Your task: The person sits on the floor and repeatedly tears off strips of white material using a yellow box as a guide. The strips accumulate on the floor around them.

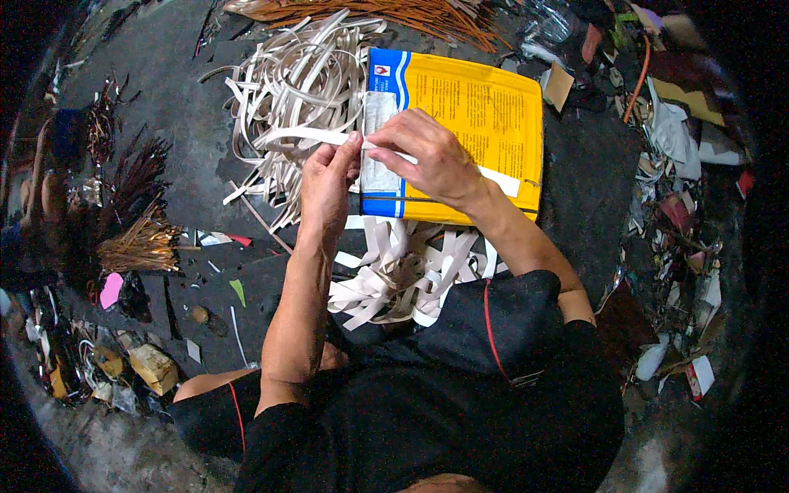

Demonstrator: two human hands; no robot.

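A flat white strip point(306, 134) runs from the pile at left to my two hands. My left hand point(330, 177) is closed, pinching the strip between thumb and fingers. Close beside it my right hand point(427, 156) is closed on the strip too, its fingertips at the left end of a yellow and blue container point(485, 107). A white end point(501, 181) shows past the right wrist, over the container. What lies inside the right fingers is partly hidden. A tangled pile of white strips point(288, 90) lies against the container's left side.
More white strips point(394, 287) lie in a heap at my lap. Brown rods point(386, 15) lie at the far edge. Bundles of thin brown sticks point(144, 238) are at left. Mixed scraps point(674, 246) cover the floor at right, and a yellowish block point(154, 368) sits at lower left.
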